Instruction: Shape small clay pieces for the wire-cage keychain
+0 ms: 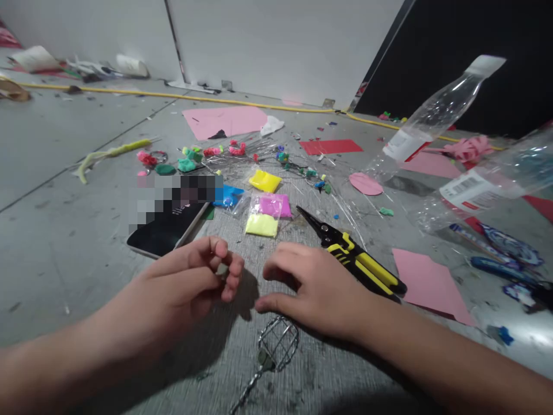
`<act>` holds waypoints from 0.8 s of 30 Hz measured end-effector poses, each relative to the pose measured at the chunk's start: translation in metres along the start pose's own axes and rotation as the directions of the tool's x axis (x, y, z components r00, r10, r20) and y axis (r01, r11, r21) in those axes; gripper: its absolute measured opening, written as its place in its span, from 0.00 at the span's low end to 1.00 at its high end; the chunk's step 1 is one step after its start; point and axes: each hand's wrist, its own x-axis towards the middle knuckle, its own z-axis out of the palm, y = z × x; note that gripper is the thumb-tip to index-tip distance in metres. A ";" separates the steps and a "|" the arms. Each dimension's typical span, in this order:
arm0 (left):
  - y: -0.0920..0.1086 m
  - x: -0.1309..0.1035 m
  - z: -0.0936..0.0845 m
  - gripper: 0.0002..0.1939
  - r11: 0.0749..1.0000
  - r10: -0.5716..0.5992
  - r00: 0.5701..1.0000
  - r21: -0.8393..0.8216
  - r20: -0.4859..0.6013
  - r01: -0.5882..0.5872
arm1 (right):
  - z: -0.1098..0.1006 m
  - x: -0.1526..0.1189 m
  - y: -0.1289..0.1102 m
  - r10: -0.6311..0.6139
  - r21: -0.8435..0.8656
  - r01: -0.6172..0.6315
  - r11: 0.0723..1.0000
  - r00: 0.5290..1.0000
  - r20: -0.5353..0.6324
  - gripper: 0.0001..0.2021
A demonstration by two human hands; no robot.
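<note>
My left hand (190, 285) pinches a small grey-green lump (222, 270) between thumb and fingers. To its right, my right hand (306, 288) rests low over the grey surface, fingers curled and apart, holding nothing. Just below it lies a twisted wire piece (279, 346) shaped like a small racket, with a dark green lump (265, 359) where loop and handle meet. Beyond my hands are a yellow packet (265, 181), a magenta packet (276, 206), a pale yellow packet (261, 225) and a blue packet (228, 196). Black and yellow pliers (352, 253) lie beside my right hand.
A phone (166, 233) lies beyond my left hand. Two clear plastic bottles (406, 144) (470, 190) stand tilted at the right. Pink paper (432, 285), thin wires and coloured clay bits (189, 161) are scattered around. A yellow cable (216, 99) crosses the back.
</note>
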 end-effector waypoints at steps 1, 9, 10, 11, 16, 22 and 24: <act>-0.001 0.000 0.000 0.12 1.000 0.000 1.000 0.010 -0.008 0.000 | 0.000 0.000 0.001 -0.014 -0.025 0.014 1.000 1.000 0.001 0.18; 0.001 0.006 0.000 0.24 0.995 -0.008 0.992 0.101 -0.122 0.020 | 0.001 0.002 0.009 -0.080 0.029 0.082 0.996 0.996 -0.042 0.11; 0.001 0.007 -0.001 0.24 0.992 -0.005 0.993 0.124 -0.116 0.019 | 0.001 0.002 0.009 -0.077 0.045 0.079 0.996 0.996 -0.047 0.11; 0.000 0.008 -0.002 0.24 0.988 -0.001 0.995 0.153 -0.101 0.017 | 0.000 0.001 0.009 -0.070 0.056 0.073 0.996 0.996 -0.053 0.11; -0.004 0.004 -0.009 0.16 0.934 0.068 0.998 0.353 -0.015 -0.058 | -0.001 0.000 0.004 -0.069 0.035 0.071 0.997 0.997 -0.031 0.09; 0.001 0.001 -0.009 0.12 0.863 0.147 0.988 0.482 0.043 -0.150 | 0.000 0.002 0.003 -0.020 0.017 0.020 1.000 0.999 -0.031 0.13; 0.001 0.002 -0.008 0.10 0.873 0.124 0.990 0.467 0.060 -0.138 | -0.001 0.004 0.006 -0.017 0.062 0.019 0.998 0.999 -0.036 0.12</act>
